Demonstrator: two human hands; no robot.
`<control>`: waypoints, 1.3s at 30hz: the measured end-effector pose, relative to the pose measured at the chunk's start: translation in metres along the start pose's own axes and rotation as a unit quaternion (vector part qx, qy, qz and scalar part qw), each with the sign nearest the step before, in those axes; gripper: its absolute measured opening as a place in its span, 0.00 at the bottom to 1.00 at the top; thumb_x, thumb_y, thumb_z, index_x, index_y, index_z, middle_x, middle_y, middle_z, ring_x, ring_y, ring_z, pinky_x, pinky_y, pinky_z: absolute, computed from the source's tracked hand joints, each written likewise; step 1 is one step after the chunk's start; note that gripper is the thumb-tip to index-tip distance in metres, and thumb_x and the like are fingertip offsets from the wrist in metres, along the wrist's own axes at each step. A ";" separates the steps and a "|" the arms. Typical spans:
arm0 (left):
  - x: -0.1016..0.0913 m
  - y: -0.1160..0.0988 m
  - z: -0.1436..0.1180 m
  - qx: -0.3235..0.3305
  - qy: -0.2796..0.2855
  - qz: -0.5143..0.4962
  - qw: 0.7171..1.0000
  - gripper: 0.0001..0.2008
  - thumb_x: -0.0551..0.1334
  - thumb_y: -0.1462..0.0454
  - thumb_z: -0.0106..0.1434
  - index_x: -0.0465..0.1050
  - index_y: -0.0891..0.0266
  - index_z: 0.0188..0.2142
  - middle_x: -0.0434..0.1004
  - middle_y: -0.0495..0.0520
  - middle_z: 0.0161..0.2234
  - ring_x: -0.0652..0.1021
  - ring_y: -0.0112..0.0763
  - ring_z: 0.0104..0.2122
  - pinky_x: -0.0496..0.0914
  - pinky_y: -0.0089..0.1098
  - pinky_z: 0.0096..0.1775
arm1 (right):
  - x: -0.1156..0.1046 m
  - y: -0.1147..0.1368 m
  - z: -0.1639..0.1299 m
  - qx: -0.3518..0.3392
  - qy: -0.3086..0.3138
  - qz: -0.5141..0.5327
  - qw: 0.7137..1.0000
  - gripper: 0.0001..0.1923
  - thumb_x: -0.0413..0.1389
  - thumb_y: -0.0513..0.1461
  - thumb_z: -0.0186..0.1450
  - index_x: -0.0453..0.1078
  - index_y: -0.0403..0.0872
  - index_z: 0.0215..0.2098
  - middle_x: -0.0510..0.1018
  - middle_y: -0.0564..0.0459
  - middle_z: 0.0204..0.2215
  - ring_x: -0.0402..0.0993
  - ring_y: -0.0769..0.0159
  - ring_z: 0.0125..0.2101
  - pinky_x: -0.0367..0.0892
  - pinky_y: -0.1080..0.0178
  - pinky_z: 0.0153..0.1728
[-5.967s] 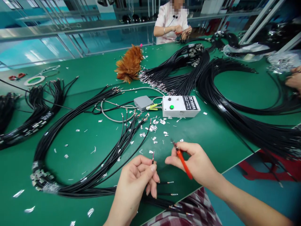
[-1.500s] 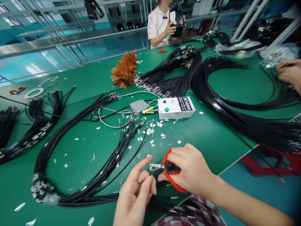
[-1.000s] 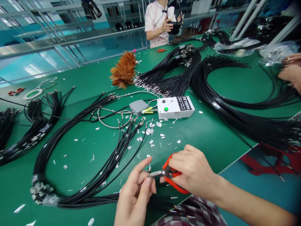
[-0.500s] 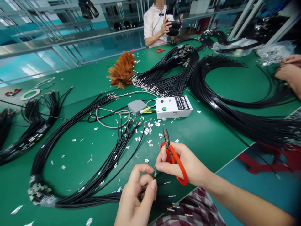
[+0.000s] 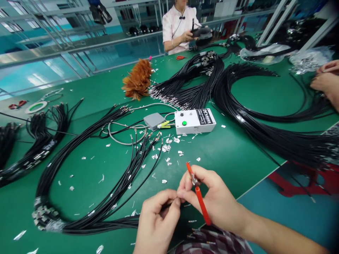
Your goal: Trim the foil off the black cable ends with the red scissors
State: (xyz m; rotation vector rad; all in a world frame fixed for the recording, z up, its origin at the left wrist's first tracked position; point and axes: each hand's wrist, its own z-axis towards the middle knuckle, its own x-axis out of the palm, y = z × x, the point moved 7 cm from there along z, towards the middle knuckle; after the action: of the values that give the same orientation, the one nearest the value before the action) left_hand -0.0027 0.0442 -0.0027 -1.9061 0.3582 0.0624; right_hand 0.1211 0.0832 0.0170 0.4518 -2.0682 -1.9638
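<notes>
My left hand [image 5: 158, 222] pinches the stripped end of a thin black cable near the table's front edge. Fingertip to fingertip with it, my right hand [image 5: 212, 201] holds red-handled scissors [image 5: 198, 195] tucked in the palm, while its thumb and forefinger touch the same cable tip. A looped bundle of black cables [image 5: 87, 176] lies to the left of my hands on the green table [image 5: 233, 148]. Its cut ends fan out toward a white tester box [image 5: 194, 121] with a green button.
A grey pedal box [image 5: 154, 120], silver foil scraps [image 5: 166, 150], a brown feather duster [image 5: 138, 79] and large cable bundles [image 5: 265, 130] lie on the table. One person sits at the far side [image 5: 180, 26]. Another person's hands [image 5: 327, 83] work at the right edge.
My right hand turned the scissors from cutting at the cable tip to blades pointing away, tucked them in the palm, and its fingertips came down to meet my left hand's.
</notes>
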 end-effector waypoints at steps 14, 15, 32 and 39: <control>-0.001 0.001 0.002 0.012 -0.035 -0.041 0.998 0.13 0.57 0.59 0.61 0.71 0.67 0.28 0.71 0.54 0.29 0.69 0.29 0.32 0.62 0.26 0.36 | 0.006 -0.007 -0.002 -0.003 -0.005 -0.018 1.000 0.07 0.56 0.36 0.62 0.60 0.45 0.30 0.70 0.56 0.29 0.66 0.70 0.31 0.63 0.66 0.36; -0.001 0.001 0.003 0.023 -0.029 -0.033 0.999 0.13 0.56 0.59 0.61 0.72 0.67 0.29 0.71 0.54 0.30 0.70 0.30 0.32 0.62 0.26 0.36 | 0.006 -0.006 -0.004 -0.011 -0.015 -0.058 0.998 0.07 0.56 0.36 0.62 0.61 0.45 0.30 0.70 0.55 0.28 0.65 0.70 0.31 0.62 0.65 0.36; -0.012 -0.001 -0.007 0.014 -0.049 -0.074 0.996 0.17 0.59 0.52 0.60 0.70 0.68 0.31 0.63 0.49 0.25 0.60 0.23 0.26 0.56 0.25 0.29 | 0.013 -0.012 0.005 0.023 0.004 0.149 0.988 0.15 0.59 0.39 0.60 0.55 0.44 0.30 0.68 0.56 0.28 0.67 0.73 0.29 0.64 0.67 0.35; -0.010 -0.002 -0.003 0.097 -0.059 0.041 0.993 0.16 0.53 0.55 0.65 0.69 0.66 0.36 0.70 0.53 0.32 0.70 0.27 0.33 0.63 0.25 0.36 | 0.002 -0.007 -0.006 -0.108 -0.084 -0.034 0.990 0.10 0.57 0.34 0.62 0.57 0.45 0.30 0.71 0.56 0.30 0.66 0.72 0.31 0.62 0.67 0.35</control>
State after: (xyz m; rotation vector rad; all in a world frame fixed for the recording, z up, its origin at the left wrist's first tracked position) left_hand -0.0123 0.0440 0.0022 -1.6866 0.3506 0.1876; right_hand 0.1219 0.0770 0.0101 0.3251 -1.9243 -2.3072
